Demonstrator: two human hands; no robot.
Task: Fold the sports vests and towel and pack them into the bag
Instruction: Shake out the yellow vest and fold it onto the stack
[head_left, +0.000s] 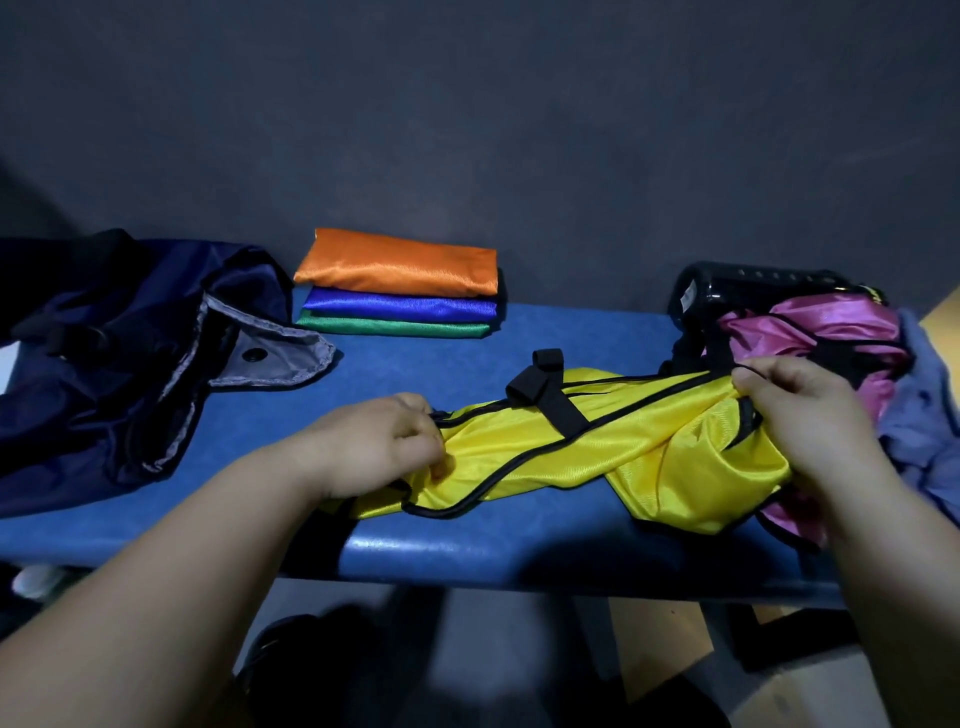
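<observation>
Where the blue padded bench (467, 551) runs out at its left end, a navy bag (104, 364) lies slumped. Its mouth is open and a grey lining flap with a black snap is turned out toward the middle.

Back edge, just right of the bag: three folded vests stacked. Orange vest (400, 262) on top, blue vest (400, 306) under it, green vest (395, 327) at the bottom, each peeking out in front of the one above.

Front edge, centre: left hand (379, 441), fingers curled, pinching the black-trimmed end of the yellow vest (597, 441). The vest lies unfolded and twisted along the front of the bench, stretched between both hands. A black elastic strap (545, 395) lies looped across its upper side.

Right of centre: right hand (810, 410), thumb and fingers clamped on the bunched far end of the yellow vest, raised a little off the bench.

Right end: crumpled pink vest (821, 327) behind and under the right hand. A black cylindrical object (753, 286) sits at the back edge, touching it; what it is I cannot tell. A pale blue-grey towel (930, 410) is heaped at the far right end, beside the pink vest.
</observation>
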